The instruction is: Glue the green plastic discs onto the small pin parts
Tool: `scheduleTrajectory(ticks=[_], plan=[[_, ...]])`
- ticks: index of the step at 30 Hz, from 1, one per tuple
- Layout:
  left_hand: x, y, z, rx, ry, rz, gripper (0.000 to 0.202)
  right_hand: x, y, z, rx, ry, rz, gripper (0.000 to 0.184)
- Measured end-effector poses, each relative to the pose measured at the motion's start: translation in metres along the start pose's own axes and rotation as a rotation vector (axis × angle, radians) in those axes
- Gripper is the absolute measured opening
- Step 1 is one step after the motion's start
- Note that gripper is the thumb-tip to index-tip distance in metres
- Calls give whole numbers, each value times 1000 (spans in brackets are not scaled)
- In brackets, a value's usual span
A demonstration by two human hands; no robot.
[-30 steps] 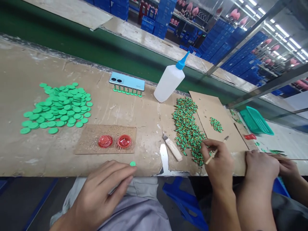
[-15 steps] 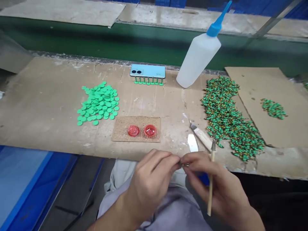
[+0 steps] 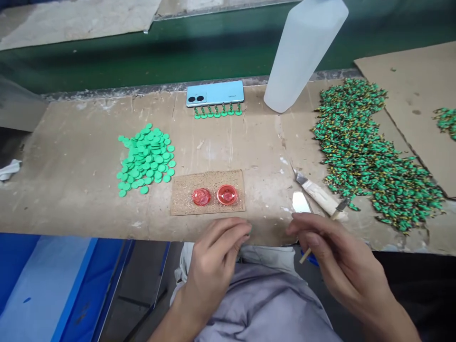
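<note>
My left hand [image 3: 217, 259] is closed in a pinch near the table's front edge. A trace of green shows at its fingertips, too small to name. My right hand [image 3: 338, 261] has curled round a thin wooden stick with a dark tip [image 3: 335, 215], which slants across behind the fingers. Ahead of the left hand lies a small brown board [image 3: 185, 195], bearing a red lump [image 3: 201, 196] and a red cup [image 3: 227, 195] with shiny liquid. By the right hand are a white-handled knife [image 3: 318, 194] and a white oval piece [image 3: 301, 203].
Green discs [image 3: 147, 159] are heaped at the left. Small green figures on disc bases [image 3: 217, 112] stand before a light blue phone [image 3: 217, 93]. A white bottle [image 3: 302, 57] is behind. Green-and-dark small pieces [image 3: 359, 137] pile up at the right, beside cardboard [image 3: 423, 95].
My hands, joined at the fingertips before, have moved apart, the right one going rightward. The stick has swung from upright to a slant. The whole view has shifted as my head moved.
</note>
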State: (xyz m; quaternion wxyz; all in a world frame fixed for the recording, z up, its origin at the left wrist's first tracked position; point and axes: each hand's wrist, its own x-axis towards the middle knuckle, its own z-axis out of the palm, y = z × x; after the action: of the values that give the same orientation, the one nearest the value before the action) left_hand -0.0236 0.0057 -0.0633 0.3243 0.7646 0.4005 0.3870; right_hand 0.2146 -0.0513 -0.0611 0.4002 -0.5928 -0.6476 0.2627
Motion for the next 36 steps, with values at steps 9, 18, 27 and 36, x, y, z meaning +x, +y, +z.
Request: scheduleTrajectory(ticks=[9,18,27,36], plan=[[0,4,10,-16,-14,-37,31,3,0,-1,37,-140,-46,36],[2,3,-4,-73,-52,-88,29,8,-3,10,43,-42,13,32],[-4,10,-11,-94,-97,-221,25,8,-35,48,-340,-111,-17,13],[-10,13,-9,-120,-56,-249,23,16,-27,42,-384,-205,-83,19]])
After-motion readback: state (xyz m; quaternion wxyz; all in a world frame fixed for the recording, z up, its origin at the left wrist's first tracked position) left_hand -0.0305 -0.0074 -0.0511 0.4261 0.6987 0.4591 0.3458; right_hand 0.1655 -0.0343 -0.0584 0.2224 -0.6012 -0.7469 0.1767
